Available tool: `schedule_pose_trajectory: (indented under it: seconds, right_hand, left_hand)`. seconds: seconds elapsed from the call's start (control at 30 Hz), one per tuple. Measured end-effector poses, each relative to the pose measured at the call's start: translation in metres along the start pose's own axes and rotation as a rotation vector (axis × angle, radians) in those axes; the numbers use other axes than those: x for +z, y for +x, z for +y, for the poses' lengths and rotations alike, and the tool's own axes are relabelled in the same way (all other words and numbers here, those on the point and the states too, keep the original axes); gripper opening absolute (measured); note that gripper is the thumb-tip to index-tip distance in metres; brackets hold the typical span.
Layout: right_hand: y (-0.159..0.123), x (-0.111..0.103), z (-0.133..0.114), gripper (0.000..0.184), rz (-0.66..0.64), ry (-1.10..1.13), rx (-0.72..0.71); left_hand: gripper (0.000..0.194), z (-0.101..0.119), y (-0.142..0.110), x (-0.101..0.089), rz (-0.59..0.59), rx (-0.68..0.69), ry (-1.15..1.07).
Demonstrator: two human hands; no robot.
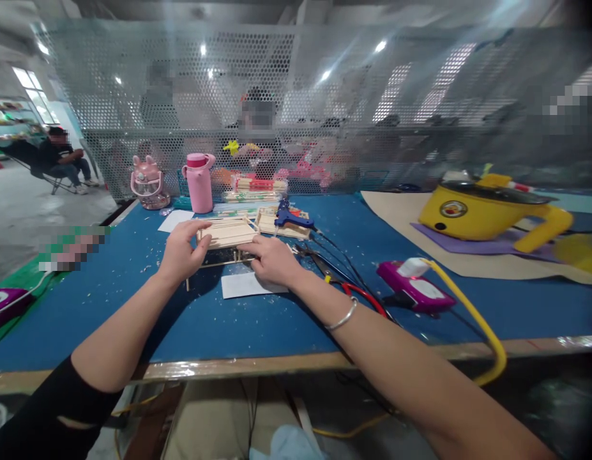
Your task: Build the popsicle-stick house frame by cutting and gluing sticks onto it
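A small structure of pale wooden sticks (228,231) stands on the blue table in front of me, its flat slatted top raised on thin legs. My left hand (184,250) grips the left end of the slatted top between thumb and fingers. At the right end, my right hand (271,259) presses its fingers against the near edge, with the thumb tucked below. A blue glue gun (292,219) rests just beyond my right hand, near another flat stick piece (271,223). Under my right wrist lies a white card (248,285).
Red-handled pliers (360,295) and a purple power strip (415,287) lie to the right, with a yellow pot (487,209) behind. A pink thermos (198,185) and a pink bottle (149,185) stand at the back left, before a perforated screen (204,96). Bundled sticks (260,185) lie behind.
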State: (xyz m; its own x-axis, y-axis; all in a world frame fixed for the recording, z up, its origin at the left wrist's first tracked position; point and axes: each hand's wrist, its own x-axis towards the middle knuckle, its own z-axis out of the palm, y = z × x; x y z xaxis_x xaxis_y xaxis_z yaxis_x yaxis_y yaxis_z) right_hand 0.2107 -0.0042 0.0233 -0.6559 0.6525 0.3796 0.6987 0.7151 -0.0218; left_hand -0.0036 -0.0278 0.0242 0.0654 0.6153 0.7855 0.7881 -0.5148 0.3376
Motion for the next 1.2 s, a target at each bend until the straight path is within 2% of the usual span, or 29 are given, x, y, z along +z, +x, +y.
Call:
schedule_pose_trajectory:
  seconds: [0.1,0.27,0.4,0.47,0.6,0.73,0.9,1.1,1.2]
  right_hand:
    - [0.000,0.001,0.002,0.045,0.002,0.019,0.021]
    - [0.000,0.000,0.005,0.046,0.026,0.073,0.043]
    - [-0.001,-0.002,0.005,0.042,0.053,0.108,0.010]
    - [-0.002,-0.003,0.006,0.042,0.076,0.127,-0.010]
    - [-0.004,-0.004,0.008,0.040,0.109,0.138,-0.002]
    - [-0.005,-0.006,0.006,0.036,0.079,0.121,0.045]
    - [-0.005,-0.007,0.004,0.036,0.049,0.099,0.081]
    - [-0.005,-0.003,0.002,0.043,-0.018,0.116,0.016]
    - [-0.004,-0.002,0.000,0.047,-0.058,0.083,0.017]
  left_hand:
    - [0.022,0.000,0.001,0.003,-0.030,0.039,0.017]
    - [0.021,0.010,-0.003,0.006,0.009,0.117,0.093]
    - [0.018,0.026,-0.011,0.010,-0.108,0.191,0.081]
    - [0.018,0.030,-0.013,0.012,-0.130,0.230,0.098]
    - [0.017,0.026,-0.012,0.016,-0.144,0.283,0.157]
    - [0.021,0.022,-0.013,0.021,-0.146,0.307,0.197]
    - [0.025,0.020,-0.011,0.017,-0.071,0.295,0.130]
    - [0.028,0.004,-0.002,-0.006,0.230,0.146,0.142]
    - [0.027,-0.004,0.001,-0.010,0.261,0.105,0.161]
